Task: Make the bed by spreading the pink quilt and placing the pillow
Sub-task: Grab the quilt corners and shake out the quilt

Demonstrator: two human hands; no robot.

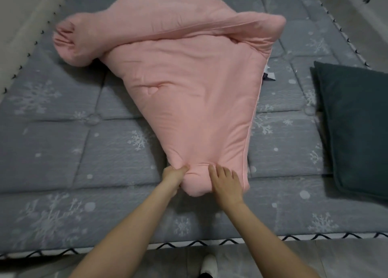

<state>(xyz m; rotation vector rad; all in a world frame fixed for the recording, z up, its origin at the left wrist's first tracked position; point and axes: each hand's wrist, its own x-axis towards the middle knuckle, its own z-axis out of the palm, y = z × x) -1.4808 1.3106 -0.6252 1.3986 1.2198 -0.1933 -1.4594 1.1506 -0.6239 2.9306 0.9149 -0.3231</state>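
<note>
The pink quilt point(184, 84) lies bunched and folded across the middle of the grey snowflake mattress point(63, 147), narrowing to a corner near the front edge. My left hand point(173, 178) pinches that near corner from the left, thumb pressed into the fabric. My right hand point(225, 183) grips the same corner from the right, fingers laid over the top. A dark teal pillow point(357, 128) rests flat on the mattress at the right edge, apart from the quilt.
A pale padded wall point(19, 25) borders the bed on the left. The mattress front edge with zigzag trim point(189, 245) runs below my arms. A white-toed shoe point(210, 265) shows on the floor. A small dark-and-white item point(269, 76) peeks from under the quilt's right side.
</note>
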